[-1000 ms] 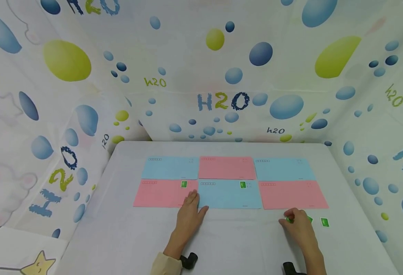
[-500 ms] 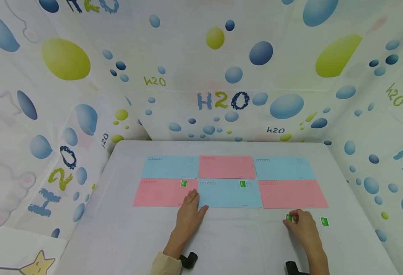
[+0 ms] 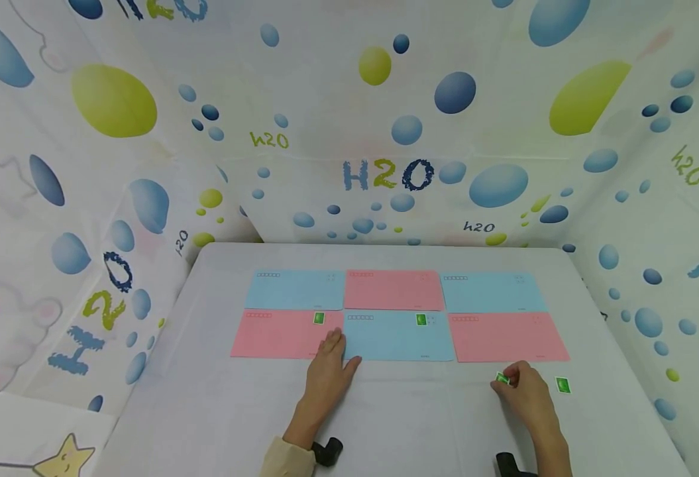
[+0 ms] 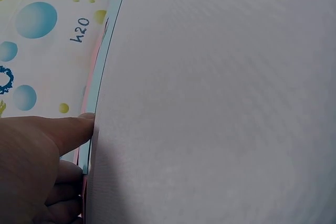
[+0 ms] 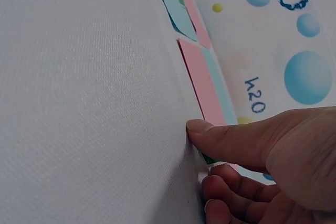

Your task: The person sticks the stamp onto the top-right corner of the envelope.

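My left hand [image 3: 328, 371] lies with straight fingers over the lower right corner of the near left pink envelope [image 3: 271, 338]. Its thumb reaches the lower edge of the middle blue envelope [image 3: 397, 344]; the left wrist view shows the thumb at that edge. Just below the right pink envelope [image 3: 507, 338], my right hand [image 3: 528, 392] pinches a small green stamp [image 3: 503, 378] between thumb and fingers. Only a green sliver of that stamp [image 5: 209, 159] shows in the right wrist view. Another green stamp [image 3: 563, 385] lies on the table to the right of this hand.
Behind lie a blue [image 3: 295, 291], a pink [image 3: 393, 291] and another blue envelope [image 3: 492, 295]. Green stamps sit near the upper right of the near left pink envelope [image 3: 319, 318] and of the middle blue one [image 3: 421, 320]. White cloth [image 3: 409, 424] covers the table.
My right hand has shifted slightly right, and the stamp in its fingers has changed tilt. A green piece that peeked out behind that hand is now hidden. The left hand stays put.
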Demonstrator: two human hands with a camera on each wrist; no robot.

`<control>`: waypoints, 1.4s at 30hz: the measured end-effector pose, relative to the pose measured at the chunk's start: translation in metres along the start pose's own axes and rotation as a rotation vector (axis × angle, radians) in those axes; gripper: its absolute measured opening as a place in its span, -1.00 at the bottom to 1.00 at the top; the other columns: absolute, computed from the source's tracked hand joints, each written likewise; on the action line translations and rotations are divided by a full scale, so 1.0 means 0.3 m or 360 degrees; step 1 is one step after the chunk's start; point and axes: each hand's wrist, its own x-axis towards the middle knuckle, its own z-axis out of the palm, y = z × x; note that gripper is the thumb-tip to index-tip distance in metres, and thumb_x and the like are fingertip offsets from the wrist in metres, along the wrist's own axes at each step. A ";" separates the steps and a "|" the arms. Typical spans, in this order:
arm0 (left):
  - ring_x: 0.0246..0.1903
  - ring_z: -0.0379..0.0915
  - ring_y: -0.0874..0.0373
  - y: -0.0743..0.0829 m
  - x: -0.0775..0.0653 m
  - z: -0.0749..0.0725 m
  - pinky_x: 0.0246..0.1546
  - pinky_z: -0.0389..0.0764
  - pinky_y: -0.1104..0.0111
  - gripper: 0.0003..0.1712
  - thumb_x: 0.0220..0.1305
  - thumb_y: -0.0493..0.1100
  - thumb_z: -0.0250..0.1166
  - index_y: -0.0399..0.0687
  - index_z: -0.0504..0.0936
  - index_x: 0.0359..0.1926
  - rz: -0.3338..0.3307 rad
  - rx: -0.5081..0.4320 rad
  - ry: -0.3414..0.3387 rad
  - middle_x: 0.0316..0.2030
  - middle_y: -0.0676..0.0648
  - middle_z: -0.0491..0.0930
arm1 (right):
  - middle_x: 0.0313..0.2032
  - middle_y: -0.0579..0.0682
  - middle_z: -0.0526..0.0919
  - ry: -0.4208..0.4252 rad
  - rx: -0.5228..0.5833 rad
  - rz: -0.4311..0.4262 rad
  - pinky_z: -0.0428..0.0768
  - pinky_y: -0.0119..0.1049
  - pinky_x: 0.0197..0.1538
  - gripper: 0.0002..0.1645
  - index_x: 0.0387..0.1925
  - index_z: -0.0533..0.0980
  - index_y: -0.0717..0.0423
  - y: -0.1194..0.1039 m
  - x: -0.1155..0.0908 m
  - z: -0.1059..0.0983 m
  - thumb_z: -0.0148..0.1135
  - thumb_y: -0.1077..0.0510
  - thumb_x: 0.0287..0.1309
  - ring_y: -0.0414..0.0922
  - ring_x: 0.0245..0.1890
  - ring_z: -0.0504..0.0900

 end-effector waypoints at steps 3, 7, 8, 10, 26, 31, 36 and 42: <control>0.42 0.29 -0.19 -0.001 -0.001 0.001 0.43 0.34 0.01 -0.30 0.30 -0.04 0.36 -0.47 0.46 0.28 0.0001 -0.0014 0.0001 0.38 -0.32 0.39 | -0.29 0.18 0.52 0.0000 0.0016 0.0007 0.44 -0.31 -0.37 -0.61 -0.10 0.41 0.38 -0.001 -0.003 -0.001 0.32 0.18 0.19 -0.01 -0.31 0.49; 0.42 0.29 -0.19 -0.004 -0.001 0.002 0.43 0.34 0.01 -0.30 0.30 -0.03 0.36 -0.47 0.46 0.28 0.0005 -0.0018 0.0006 0.38 -0.32 0.39 | -0.29 0.17 0.51 0.0025 0.0012 0.0000 0.44 -0.33 -0.37 -0.68 -0.07 0.40 0.39 -0.004 -0.006 -0.001 0.23 0.24 0.26 -0.03 -0.31 0.49; 0.42 0.29 -0.19 -0.005 -0.001 0.002 0.43 0.34 0.01 -0.30 0.30 -0.03 0.36 -0.46 0.47 0.28 0.0011 -0.0015 0.0012 0.38 -0.32 0.39 | -0.28 0.17 0.51 0.0031 0.0008 -0.0002 0.44 -0.34 -0.38 -0.70 -0.06 0.40 0.39 -0.006 -0.007 -0.002 0.20 0.25 0.28 -0.03 -0.30 0.49; 0.42 0.30 -0.19 -0.008 -0.001 0.004 0.42 0.34 0.01 -0.30 0.30 -0.03 0.36 -0.46 0.47 0.27 0.0026 -0.0006 0.0024 0.38 -0.31 0.40 | -0.25 0.19 0.53 0.0047 0.0003 -0.0006 0.46 -0.34 -0.36 -0.73 -0.04 0.41 0.39 -0.010 -0.010 -0.004 0.13 0.28 0.30 -0.02 -0.28 0.51; 0.42 0.29 -0.19 -0.018 0.003 0.010 0.43 0.33 0.00 -0.29 0.30 -0.03 0.36 -0.46 0.46 0.28 0.0037 -0.0019 0.0022 0.38 -0.31 0.39 | -0.21 0.25 0.64 0.0108 0.0176 0.0027 0.51 -0.44 -0.42 -0.64 0.08 0.48 0.39 -0.013 -0.018 -0.016 0.00 0.24 0.38 -0.08 -0.31 0.60; 0.42 0.28 -0.18 -0.016 0.004 0.006 0.43 0.33 0.01 -0.29 0.31 -0.02 0.36 -0.46 0.45 0.29 0.0035 -0.0010 0.0012 0.38 -0.31 0.39 | -0.21 0.24 0.65 0.0099 0.0230 0.0061 0.54 -0.46 -0.42 -0.64 0.10 0.48 0.39 -0.025 -0.023 -0.021 0.00 0.26 0.39 -0.14 -0.33 0.61; 0.42 0.29 -0.18 -0.015 0.007 -0.001 0.42 0.34 0.02 -0.29 0.31 -0.02 0.35 -0.46 0.45 0.29 0.0033 0.0009 -0.0004 0.38 -0.31 0.39 | -0.17 0.26 0.63 0.0126 0.0234 0.0073 0.52 -0.45 -0.41 -0.62 0.11 0.49 0.37 -0.026 -0.022 -0.017 0.03 0.24 0.35 -0.06 -0.27 0.58; 0.41 0.31 -0.18 -0.015 0.010 -0.004 0.41 0.36 0.02 -0.31 0.31 -0.03 0.35 -0.45 0.47 0.28 0.0026 -0.0003 -0.0023 0.37 -0.31 0.41 | -0.16 0.25 0.63 0.0134 0.0253 0.0108 0.53 -0.45 -0.40 -0.61 0.09 0.49 0.36 -0.018 -0.018 -0.010 0.05 0.24 0.31 -0.08 -0.28 0.61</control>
